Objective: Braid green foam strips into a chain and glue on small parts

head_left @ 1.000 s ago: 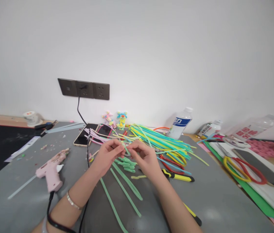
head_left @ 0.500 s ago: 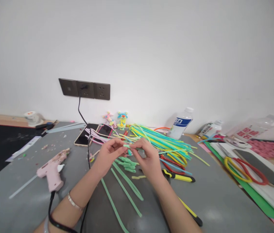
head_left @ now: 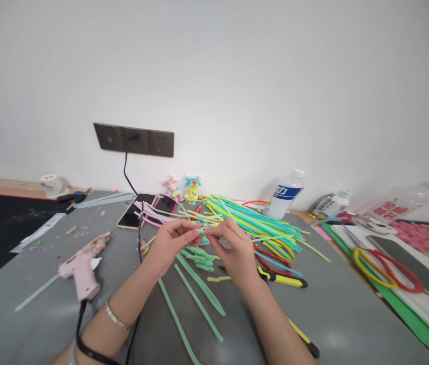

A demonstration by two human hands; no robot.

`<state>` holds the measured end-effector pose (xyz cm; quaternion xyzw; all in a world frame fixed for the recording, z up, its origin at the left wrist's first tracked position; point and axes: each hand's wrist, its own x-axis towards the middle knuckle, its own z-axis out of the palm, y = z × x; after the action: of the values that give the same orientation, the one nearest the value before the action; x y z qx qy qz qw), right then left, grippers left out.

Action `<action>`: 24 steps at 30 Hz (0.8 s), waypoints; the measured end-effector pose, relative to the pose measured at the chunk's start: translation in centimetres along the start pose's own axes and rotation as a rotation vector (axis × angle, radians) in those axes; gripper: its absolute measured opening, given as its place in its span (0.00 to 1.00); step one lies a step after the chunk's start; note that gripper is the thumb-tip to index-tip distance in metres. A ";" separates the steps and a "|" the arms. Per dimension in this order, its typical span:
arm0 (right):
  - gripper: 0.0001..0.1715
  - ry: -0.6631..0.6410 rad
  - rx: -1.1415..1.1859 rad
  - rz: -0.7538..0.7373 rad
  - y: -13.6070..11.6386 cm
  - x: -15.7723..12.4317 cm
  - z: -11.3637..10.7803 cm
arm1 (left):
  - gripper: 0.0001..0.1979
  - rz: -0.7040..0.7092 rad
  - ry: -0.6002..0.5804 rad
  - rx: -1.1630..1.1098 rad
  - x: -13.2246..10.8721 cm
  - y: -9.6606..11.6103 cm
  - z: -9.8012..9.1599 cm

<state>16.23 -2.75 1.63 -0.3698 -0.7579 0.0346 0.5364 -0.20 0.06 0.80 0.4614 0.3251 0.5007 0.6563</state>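
Observation:
Between the fingertips of my left hand (head_left: 172, 246) and my right hand (head_left: 233, 253) is a small green pipe cleaner piece (head_left: 202, 234). Both hands are closed in a pinch on it, so most of it is hidden. Below them on the grey table lie a cluster of folded green pipe cleaners (head_left: 201, 259) and several long green pipe cleaners (head_left: 199, 291). Just behind my right hand is a big bundle of yellow and turquoise pipe cleaners (head_left: 252, 218). Pliers with yellow and black handles (head_left: 285, 279) lie to its right.
A pink glue gun (head_left: 83, 268) with a black cord lies at left. Phones (head_left: 133, 215), two small figures (head_left: 192, 190) and a bottle (head_left: 285, 195) stand or lie toward the wall. Red-and-yellow-handled scissors (head_left: 385, 271) rest on papers at right.
My right fingertips have shifted slightly on the green piece, and less of it shows between my hands. The whole view has moved a little; the things on the table stay put.

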 end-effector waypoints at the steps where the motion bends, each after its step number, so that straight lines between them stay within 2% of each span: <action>1: 0.09 -0.001 0.000 -0.005 0.0 0.0 0.0 | 0.14 -0.011 0.004 -0.016 0.0 0.0 0.0; 12: 0.08 0.020 0.047 0.028 0.2 0.0 0.0 | 0.13 -0.035 0.007 -0.093 0.2 0.0 0.2; 18: 0.09 0.020 0.011 -0.023 0.3 -0.1 0.0 | 0.15 -0.080 0.003 -0.090 0.0 0.2 0.2; 24: 0.08 0.006 0.021 -0.021 0.3 0.0 0.0 | 0.14 -0.038 0.029 -0.039 0.2 0.0 0.0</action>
<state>16.39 -2.56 1.51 -0.3563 -0.7598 0.0357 0.5426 -0.18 0.24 0.76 0.4350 0.3336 0.5012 0.6696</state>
